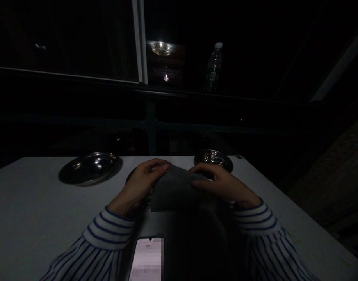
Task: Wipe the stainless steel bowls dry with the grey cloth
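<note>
A dark grey cloth (175,191) is stretched between my two hands above the white table. My left hand (142,183) pinches its upper left corner between thumb and fingers. On the other side, my right hand (222,183) grips the upper right edge, thumb in front. Behind the cloth, something dark and shiny shows only in slivers; most of it is hidden. A shallow metal bowl (88,169) lies tilted to the left of my hands. Just beyond my right hand is a second metal bowl (214,157), partly covered by that hand.
A lit phone (146,259) lies near the front edge of the view, between my forearms. The white table (50,210) ends at a dark railing. Past it, a plastic bottle (214,70) with a white cap stands on the ledge beside a window frame (140,43). The scene is very dim.
</note>
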`<action>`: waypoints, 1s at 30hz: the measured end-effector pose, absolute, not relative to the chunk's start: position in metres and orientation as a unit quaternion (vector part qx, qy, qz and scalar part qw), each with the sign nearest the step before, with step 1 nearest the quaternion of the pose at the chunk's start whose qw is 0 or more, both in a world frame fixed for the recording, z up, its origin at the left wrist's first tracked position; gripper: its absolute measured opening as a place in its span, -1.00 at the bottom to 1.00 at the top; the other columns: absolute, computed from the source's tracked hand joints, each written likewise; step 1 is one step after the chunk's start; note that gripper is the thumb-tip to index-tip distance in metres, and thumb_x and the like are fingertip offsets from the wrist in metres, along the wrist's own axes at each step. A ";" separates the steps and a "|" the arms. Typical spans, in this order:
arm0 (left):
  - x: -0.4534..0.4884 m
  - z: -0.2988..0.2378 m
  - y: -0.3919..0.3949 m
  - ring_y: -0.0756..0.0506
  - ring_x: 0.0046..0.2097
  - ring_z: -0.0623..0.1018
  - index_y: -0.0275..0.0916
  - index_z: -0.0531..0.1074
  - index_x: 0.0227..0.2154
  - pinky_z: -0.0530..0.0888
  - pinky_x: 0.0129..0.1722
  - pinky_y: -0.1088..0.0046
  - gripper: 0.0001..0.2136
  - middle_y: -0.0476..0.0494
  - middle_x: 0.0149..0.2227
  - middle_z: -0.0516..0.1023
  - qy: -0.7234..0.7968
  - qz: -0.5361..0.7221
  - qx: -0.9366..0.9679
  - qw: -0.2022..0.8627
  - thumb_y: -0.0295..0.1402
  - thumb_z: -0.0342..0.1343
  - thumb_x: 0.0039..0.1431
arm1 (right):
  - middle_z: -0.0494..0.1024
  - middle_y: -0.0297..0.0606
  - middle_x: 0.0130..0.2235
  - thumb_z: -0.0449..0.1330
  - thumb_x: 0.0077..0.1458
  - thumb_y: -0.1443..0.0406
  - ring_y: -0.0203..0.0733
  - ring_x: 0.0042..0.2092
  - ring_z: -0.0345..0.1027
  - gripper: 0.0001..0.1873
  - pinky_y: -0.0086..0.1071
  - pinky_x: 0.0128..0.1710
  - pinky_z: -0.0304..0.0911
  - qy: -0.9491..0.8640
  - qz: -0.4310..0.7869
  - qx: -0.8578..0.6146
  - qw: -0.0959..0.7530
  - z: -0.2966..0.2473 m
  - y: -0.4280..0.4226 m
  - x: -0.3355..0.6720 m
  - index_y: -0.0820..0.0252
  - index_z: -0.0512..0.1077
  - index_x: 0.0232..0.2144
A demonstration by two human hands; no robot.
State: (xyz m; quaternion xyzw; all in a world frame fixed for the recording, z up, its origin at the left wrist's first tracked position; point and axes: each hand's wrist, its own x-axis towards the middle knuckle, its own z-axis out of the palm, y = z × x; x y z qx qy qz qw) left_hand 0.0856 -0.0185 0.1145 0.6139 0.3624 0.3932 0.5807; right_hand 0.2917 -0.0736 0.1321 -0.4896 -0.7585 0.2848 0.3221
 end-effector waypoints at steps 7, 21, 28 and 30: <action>0.092 0.120 -0.026 -0.13 -0.16 0.48 -0.27 0.50 -0.30 0.35 -0.15 0.40 -0.72 -0.16 -0.20 0.54 0.350 0.397 0.711 0.463 -0.20 0.11 -0.05 | 0.49 -0.26 -0.23 0.07 0.03 0.29 -0.25 -0.25 0.38 -0.68 -0.39 -0.29 0.25 -0.755 0.316 -0.491 0.298 0.121 -0.068 0.275 0.18 0.30 -0.11; 0.086 0.074 -0.016 -0.31 -0.28 0.51 -0.32 0.48 -0.38 0.32 -0.35 0.27 -0.70 -0.41 -0.32 0.53 0.449 0.055 0.885 0.109 -0.19 0.03 -0.06 | 0.49 -0.16 -0.22 -0.07 0.06 0.32 -0.13 -0.21 0.36 -0.73 -0.36 -0.31 0.14 -0.740 0.037 -0.649 0.174 0.121 -0.064 0.301 0.18 0.32 -0.19; 0.077 0.092 -0.007 -0.17 -0.27 0.50 -0.22 0.50 -0.35 0.31 -0.30 0.40 -0.71 -0.21 -0.32 0.56 0.425 0.202 0.860 0.195 -0.19 -0.05 0.04 | 0.49 -0.15 -0.20 -0.06 0.07 0.31 -0.12 -0.19 0.36 -0.70 -0.33 -0.26 0.17 -0.741 0.017 -0.651 0.165 0.117 -0.063 0.297 0.18 0.32 -0.14; 0.071 0.097 -0.002 -0.13 -0.35 0.49 -0.23 0.51 -0.37 0.31 -0.38 0.45 -0.66 -0.14 -0.40 0.55 0.412 0.245 0.838 0.261 -0.13 -0.08 0.07 | 0.49 -0.16 -0.22 -0.06 0.08 0.32 -0.13 -0.19 0.36 -0.70 -0.33 -0.25 0.18 -0.739 0.009 -0.651 0.173 0.116 -0.063 0.295 0.18 0.33 -0.15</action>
